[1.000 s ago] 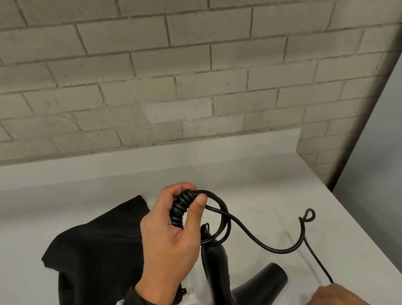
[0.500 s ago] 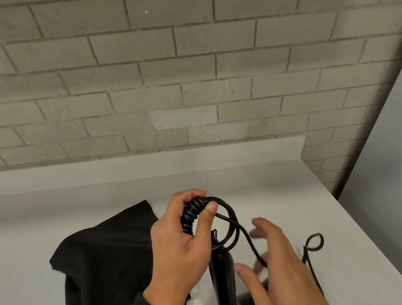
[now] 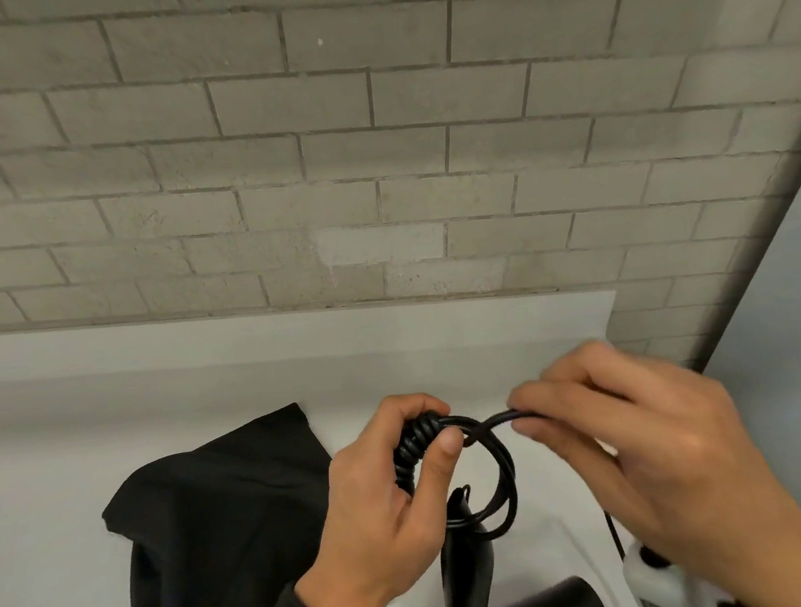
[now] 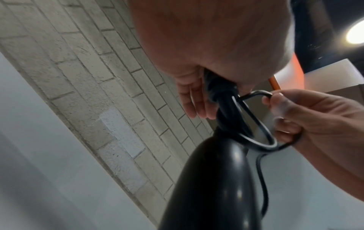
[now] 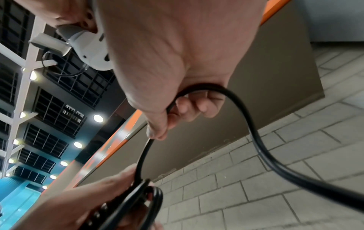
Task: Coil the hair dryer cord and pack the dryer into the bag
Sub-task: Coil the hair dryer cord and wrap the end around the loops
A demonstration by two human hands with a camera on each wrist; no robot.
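Both hands work the cord (image 3: 497, 459) just above the hair dryer (image 3: 464, 567), whose glossy black handle stands upright beneath them. Curled round a tight bundle of turns, the left hand (image 3: 391, 505) clamps it at the handle's top; the right hand (image 3: 655, 447) pinches the free strand just right of that bundle and is the nearer to the slack trailing down. Smooth, rubbery cord springs into round loops. Left of the dryer, the soft black bag (image 3: 215, 535) lies slack on the white table (image 3: 38, 560).
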